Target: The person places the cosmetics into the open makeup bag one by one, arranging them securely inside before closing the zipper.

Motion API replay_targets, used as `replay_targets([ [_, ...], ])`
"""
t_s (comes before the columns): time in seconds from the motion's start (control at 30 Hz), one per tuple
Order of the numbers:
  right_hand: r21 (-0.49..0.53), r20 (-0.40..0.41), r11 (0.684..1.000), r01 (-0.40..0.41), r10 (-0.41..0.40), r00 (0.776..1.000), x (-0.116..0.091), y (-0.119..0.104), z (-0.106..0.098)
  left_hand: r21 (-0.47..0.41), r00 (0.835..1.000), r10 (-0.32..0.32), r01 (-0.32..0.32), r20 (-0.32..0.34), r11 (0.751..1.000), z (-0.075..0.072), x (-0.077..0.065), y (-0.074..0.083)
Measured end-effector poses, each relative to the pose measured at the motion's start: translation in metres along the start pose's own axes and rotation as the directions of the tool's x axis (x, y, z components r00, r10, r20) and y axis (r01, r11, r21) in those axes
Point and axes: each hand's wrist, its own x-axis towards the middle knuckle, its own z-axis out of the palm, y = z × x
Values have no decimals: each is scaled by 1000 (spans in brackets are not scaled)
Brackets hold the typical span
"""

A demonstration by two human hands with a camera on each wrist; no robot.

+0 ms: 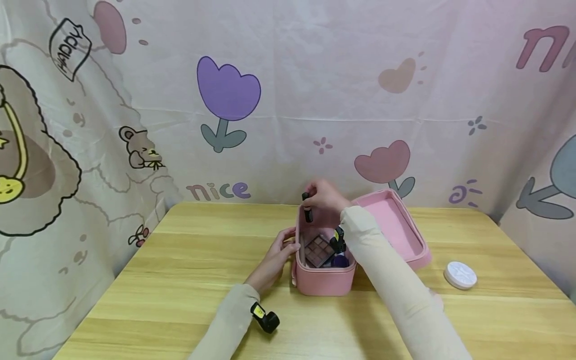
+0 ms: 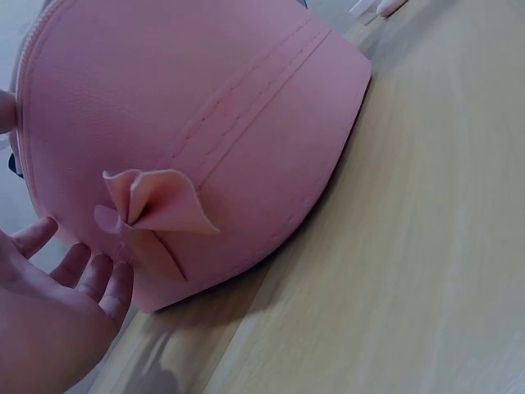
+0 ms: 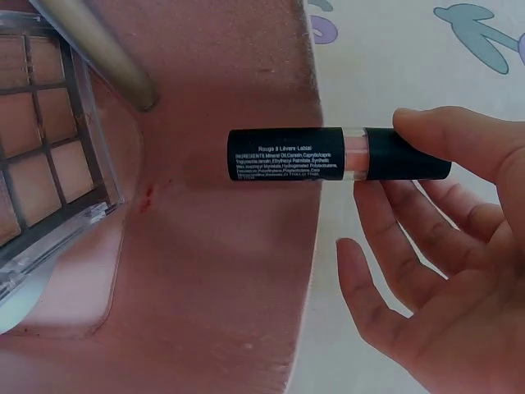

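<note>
A pink makeup case point(image 1: 326, 284) stands on the table with its lid point(image 1: 396, 225) folded back to the right. Above its far left part, my right hand point(image 1: 326, 196) pinches a black lipstick point(image 3: 287, 154) by one end between thumb and fingers. The lipstick has a clear band and small white print. My left hand point(image 1: 272, 260) touches the case's left side, fingers near a bow point(image 2: 164, 201) on the outer wall. Inside the case lie an eyeshadow palette point(image 1: 318, 251) and a round purple item point(image 1: 339, 261). A slim rod-shaped item point(image 3: 107, 57) leans near the palette.
A round white compact point(image 1: 460, 275) lies on the wooden table point(image 1: 202, 260), right of the lid. A small pale pink item point(image 1: 436, 299), partly behind the right sleeve, lies closer. A printed curtain point(image 1: 292, 100) hangs behind the table's back edge.
</note>
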Motion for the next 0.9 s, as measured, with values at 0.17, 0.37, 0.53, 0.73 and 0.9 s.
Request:
replay_targets([
  [0.17,-3,16,1000,-3,3,1000,-1,1,1,-10,1000,-11,11,-6,1000,0,-1,0],
  [0.37,-33,33,999,-34,35,999,0,3,2,-16,1000,-9,9,-1,1000,0,0,0],
  [0.53,-65,43,997,-42,45,998,0,3,2,-16,1000,-8,8,3,1000,-1,0,0],
  [0.73,-83,52,996,-37,41,998,-1,3,4,-16,1000,-8,8,1,1000,-1,0,0],
  [0.9,-75,55,997,-25,29,998,-1,5,6,-14,1000,-7,7,-2,1000,0,0,0],
])
